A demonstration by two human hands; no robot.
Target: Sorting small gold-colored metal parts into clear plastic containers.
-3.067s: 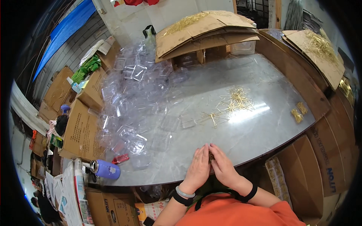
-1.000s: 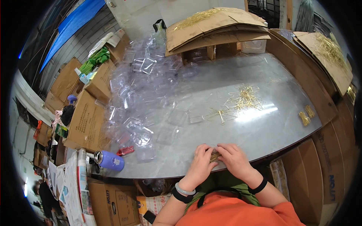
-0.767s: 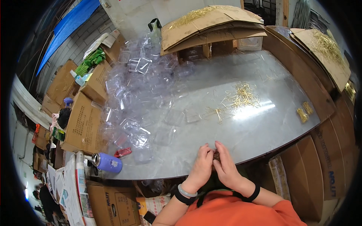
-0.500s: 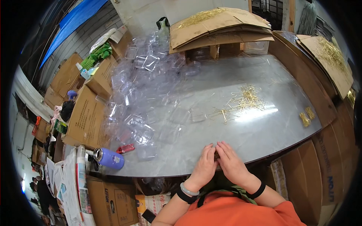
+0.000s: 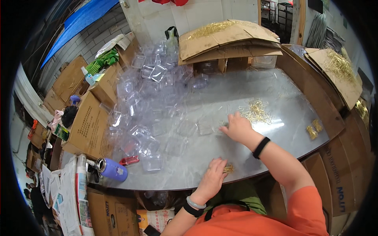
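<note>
Near the front edge of the table, my left hand (image 5: pixel 212 176) rests with its fingers closed around a small bundle of gold wire pieces (image 5: pixel 228 168), whose ends stick out on the right side. My right hand (image 5: pixel 239 128) reaches farther out, palm down on the tabletop, thumb and fingers apart; what lies beneath it is hidden. Just beyond it is a loose pile of thin gold wire pieces (image 5: pixel 258 111), some with bent ends. Two tied gold bundles (image 5: pixel 314 129) lie at the right edge of the table.
Clear plastic boxes (image 5: pixel 145 94) heap over the left of the grey table (image 5: pixel 189 167). A purple bottle (image 5: pixel 112 169) and a red-handled tool (image 5: pixel 129 160) sit front left. Cardboard sheets (image 5: pixel 228 39) cover the back; a carton (image 5: pixel 88 126) borders the left side.
My hands have come apart. The right one has moved forward toward the gold pile, while the left stays near the front edge with the wire bundle now showing. The view has tilted slightly up.
</note>
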